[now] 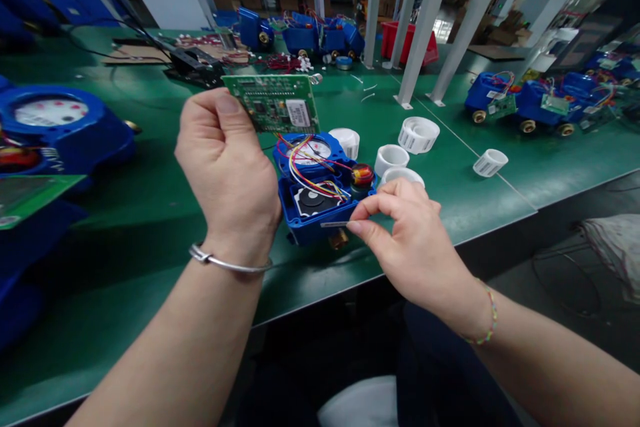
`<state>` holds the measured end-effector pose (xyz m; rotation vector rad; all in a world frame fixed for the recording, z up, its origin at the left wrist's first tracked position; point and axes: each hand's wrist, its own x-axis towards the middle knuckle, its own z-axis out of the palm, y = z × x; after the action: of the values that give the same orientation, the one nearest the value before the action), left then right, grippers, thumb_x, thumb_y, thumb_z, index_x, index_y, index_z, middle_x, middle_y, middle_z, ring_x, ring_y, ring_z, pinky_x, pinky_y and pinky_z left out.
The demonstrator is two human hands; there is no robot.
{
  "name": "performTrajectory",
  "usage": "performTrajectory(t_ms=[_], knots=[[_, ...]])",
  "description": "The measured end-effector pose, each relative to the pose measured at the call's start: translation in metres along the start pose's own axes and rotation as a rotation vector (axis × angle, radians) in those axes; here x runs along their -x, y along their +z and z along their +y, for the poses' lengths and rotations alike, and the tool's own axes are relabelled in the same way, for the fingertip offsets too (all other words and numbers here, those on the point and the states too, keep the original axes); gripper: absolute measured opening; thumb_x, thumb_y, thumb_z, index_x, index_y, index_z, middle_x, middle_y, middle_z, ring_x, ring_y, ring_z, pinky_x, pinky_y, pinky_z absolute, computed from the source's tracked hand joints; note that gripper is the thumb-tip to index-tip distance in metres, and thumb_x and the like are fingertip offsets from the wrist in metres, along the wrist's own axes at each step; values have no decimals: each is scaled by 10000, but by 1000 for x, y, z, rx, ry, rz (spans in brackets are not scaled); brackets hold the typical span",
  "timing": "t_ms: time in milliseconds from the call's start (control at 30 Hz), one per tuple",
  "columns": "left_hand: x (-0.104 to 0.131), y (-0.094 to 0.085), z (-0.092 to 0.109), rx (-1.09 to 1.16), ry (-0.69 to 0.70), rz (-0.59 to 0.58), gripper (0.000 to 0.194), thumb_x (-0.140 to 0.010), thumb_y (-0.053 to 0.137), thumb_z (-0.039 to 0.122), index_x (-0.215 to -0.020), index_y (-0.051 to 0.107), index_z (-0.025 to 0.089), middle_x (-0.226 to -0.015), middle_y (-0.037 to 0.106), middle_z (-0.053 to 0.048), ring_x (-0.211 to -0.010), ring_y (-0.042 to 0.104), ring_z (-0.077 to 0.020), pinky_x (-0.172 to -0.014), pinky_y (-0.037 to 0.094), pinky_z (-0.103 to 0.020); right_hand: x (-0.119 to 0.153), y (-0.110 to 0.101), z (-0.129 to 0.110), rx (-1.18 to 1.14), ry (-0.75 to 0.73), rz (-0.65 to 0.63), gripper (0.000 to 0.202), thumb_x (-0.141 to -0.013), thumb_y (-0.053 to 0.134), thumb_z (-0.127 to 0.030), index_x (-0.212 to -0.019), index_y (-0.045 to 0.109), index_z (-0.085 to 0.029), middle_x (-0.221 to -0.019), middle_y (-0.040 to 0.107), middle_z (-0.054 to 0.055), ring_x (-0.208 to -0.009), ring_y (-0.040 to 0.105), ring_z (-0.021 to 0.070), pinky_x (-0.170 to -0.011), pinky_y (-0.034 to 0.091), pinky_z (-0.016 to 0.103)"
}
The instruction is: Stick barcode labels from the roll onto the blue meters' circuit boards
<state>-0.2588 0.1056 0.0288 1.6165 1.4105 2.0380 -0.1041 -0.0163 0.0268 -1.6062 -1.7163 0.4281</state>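
My left hand (227, 153) is closed on the left edge of a green circuit board (273, 103), held up above an open blue water meter (320, 223). Coloured wires (305, 170) run from the board down into the meter's housing, where a black square part and a round dial (311, 149) show. Between thumb and forefinger of my right hand (407, 233) is a thin pale label strip (335, 224), at the housing's near right side. A brass fitting (339, 239) sticks out below it.
White label rolls (419, 135) stand right of the meter, with another roll (491, 163) further right. Blue meters (45, 123) crowd the left side, and several more (533, 103) stand at the right. White posts (425, 27) rise from the green table (450, 207). A red bin (407, 43) sits behind.
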Motion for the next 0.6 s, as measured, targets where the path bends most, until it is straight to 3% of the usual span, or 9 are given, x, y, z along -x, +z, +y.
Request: performTrajectory(t_ms=[233, 533, 600], knots=[[0, 2, 3, 74, 27, 41, 144, -979, 486, 170, -862, 567, 149, -726, 429, 32, -678, 434, -101, -619, 386, -259, 1, 0, 0, 12, 7, 1, 100, -882, 683, -200, -810, 732, -251, -919, 614, 29, -977, 538, 240, -819, 298, 411], [0, 1, 1, 61, 15, 46, 155, -981, 499, 201, -843, 564, 169, -736, 436, 30, -709, 454, -113, -613, 378, -258, 2, 6, 0, 7, 34, 74, 76, -860, 705, -212, -808, 741, -254, -972, 654, 41, -978, 567, 238, -862, 329, 429], [-1, 2, -1, 13, 15, 1, 162, -1004, 449, 250, -897, 549, 182, -787, 429, 18, -721, 433, -120, -613, 369, -263, 2, 8, -1, -10, 37, 94, 80, -863, 702, -219, -804, 744, -253, -960, 655, 43, -966, 570, 235, -858, 343, 428]])
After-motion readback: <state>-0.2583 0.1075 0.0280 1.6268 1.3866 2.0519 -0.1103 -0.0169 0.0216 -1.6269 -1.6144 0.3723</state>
